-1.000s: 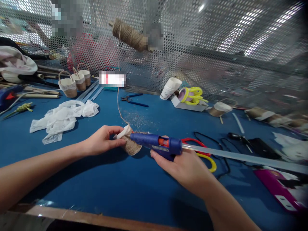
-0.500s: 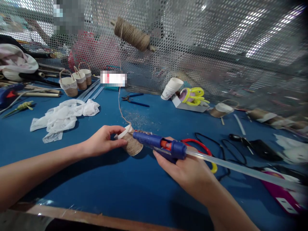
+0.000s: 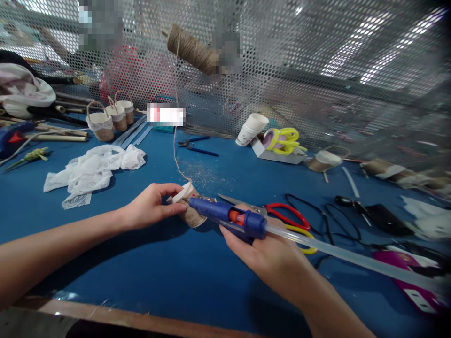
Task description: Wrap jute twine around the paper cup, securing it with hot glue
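My left hand pinches the white rim of a small paper cup, tilted on its side and wrapped in brown twine over most of its body. From the cup, a strand of twine runs up to a twine spool on the mesh. My right hand is closed round a blue hot glue gun, with a long clear glue stick poking out of its back. The gun's nozzle end is over the wrapped side of the cup. Scissors with red and yellow handles lie beyond my right hand, partly hidden.
Several finished twine baskets stand at the back left, behind white lace. Pliers, stacked paper cups and a grey tray sit near the mesh wall. Black cords and a purple item lie right.
My right hand and the glue gun have shifted slightly left along the cup, showing more of the scissors. My left hand holds the cup in nearly the same place.
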`<state>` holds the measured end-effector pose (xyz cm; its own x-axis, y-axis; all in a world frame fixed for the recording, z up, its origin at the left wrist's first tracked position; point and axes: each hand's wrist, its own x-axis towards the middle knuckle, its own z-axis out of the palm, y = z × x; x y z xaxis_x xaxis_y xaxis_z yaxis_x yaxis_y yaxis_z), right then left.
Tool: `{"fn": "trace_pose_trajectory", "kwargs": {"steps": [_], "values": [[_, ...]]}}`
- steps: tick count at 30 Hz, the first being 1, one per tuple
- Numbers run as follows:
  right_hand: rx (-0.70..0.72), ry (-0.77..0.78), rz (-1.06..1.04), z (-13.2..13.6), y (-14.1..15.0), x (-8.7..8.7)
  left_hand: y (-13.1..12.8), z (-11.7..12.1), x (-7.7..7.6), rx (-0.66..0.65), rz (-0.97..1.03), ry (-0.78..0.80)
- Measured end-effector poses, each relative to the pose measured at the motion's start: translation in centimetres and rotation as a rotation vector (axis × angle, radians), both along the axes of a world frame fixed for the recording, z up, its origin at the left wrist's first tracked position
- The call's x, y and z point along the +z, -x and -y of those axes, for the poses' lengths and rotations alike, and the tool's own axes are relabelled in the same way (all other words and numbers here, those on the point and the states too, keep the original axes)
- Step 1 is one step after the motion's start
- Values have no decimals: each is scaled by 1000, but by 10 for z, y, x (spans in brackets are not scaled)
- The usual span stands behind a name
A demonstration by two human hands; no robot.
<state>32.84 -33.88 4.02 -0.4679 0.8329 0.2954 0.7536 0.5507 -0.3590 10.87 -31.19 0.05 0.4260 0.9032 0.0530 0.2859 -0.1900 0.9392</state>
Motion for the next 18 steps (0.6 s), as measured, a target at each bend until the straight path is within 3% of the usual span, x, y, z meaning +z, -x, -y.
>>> {"fn": "trace_pose_trajectory", "kwargs": {"steps": [5,9,18], "values": [[-73,71,-9,-1,1,-1,1,0,-3,6,-20,3],[-40,109,11,2,2,1,1,1,-3,2,-15,-17],[-39,4,7,-4,-1,6,2,3,-4,1,-16,-50]]}}
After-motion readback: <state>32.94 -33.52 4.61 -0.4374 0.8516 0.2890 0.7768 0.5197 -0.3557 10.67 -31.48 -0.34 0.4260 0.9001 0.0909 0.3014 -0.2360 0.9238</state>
